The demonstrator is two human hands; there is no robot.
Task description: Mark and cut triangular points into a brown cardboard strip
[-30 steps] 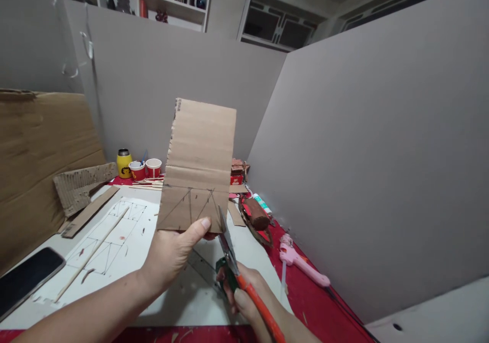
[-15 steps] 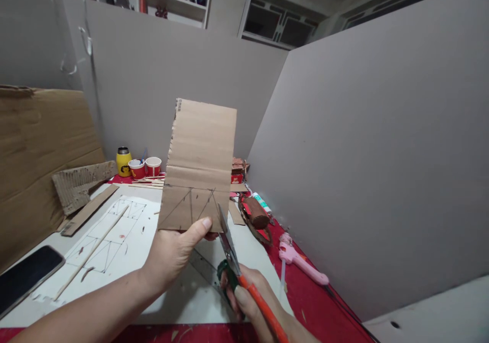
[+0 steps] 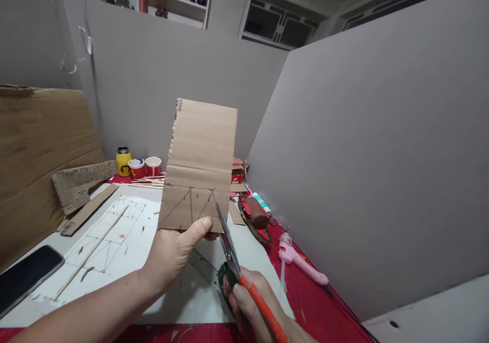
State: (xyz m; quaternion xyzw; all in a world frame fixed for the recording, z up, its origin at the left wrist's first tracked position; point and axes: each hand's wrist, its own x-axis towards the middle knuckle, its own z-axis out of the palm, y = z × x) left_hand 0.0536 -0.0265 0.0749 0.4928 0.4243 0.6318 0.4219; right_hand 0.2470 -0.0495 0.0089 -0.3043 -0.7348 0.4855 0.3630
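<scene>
Held upright in my left hand is a cardboard piece, thumb on its front lower edge and fingers mostly hidden behind. Pencil lines form slanted and upright strokes across its lower part, below a crease. My right hand grips scissors with one orange and one dark green handle. The blades reach the lower right of the cardboard, with one blade over its front face near a slanted line.
A paper with drawn trusses lies left under a wooden stick, beside a phone. A pink glue gun rests right. Cups, a yellow bottle and a brown roll stand or lie further back.
The scissor blades have shifted slightly up and left against the cardboard, and my right hand's fingers have moved a little on the handles. The cardboard and my left hand look nearly still.
</scene>
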